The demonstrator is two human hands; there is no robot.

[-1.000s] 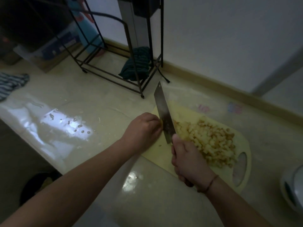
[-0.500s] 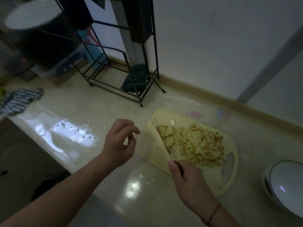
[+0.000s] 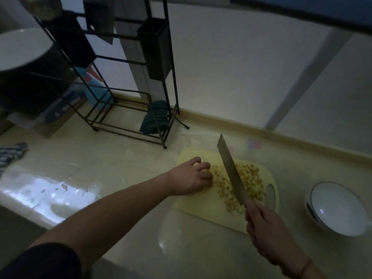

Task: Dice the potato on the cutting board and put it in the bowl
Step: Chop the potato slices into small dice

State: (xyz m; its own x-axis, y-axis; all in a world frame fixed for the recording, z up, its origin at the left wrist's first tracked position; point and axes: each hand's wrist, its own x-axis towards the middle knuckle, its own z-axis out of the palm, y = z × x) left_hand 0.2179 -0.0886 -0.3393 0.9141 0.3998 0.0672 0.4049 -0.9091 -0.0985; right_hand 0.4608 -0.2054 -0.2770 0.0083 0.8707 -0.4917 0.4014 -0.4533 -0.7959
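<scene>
**Dicing nearly done, bowl still empty**

On the pale board (image 3: 203,210), most of the potato (image 3: 251,182) already lies as a loose heap of small cubes, spread from the middle toward the handle hole on the right. The right hand (image 3: 267,228) is wrapped firmly round the handle of the knife (image 3: 231,170), whose blade stands edge-down through the heap, tip pointing away toward the wall. Whether the edge touches the board cannot be told. The left hand (image 3: 193,178) sits at the left side of the heap with its fingers curled down onto the pieces there. It seems to be steadying or gathering them, but what exactly lies under the fingertips is hidden, and the dim light blurs the detail.

Judging from this, the cutting is close to finished: no whole or large piece shows, only cubes, though something uncut may remain beneath the left hand. The second half of the job looks untouched. The bowl (image 3: 340,210) stands on the counter (image 3: 120,158) to the right of the board, apart from it, and its inside shows no potato. All the dice have yet to be carried across.
</scene>
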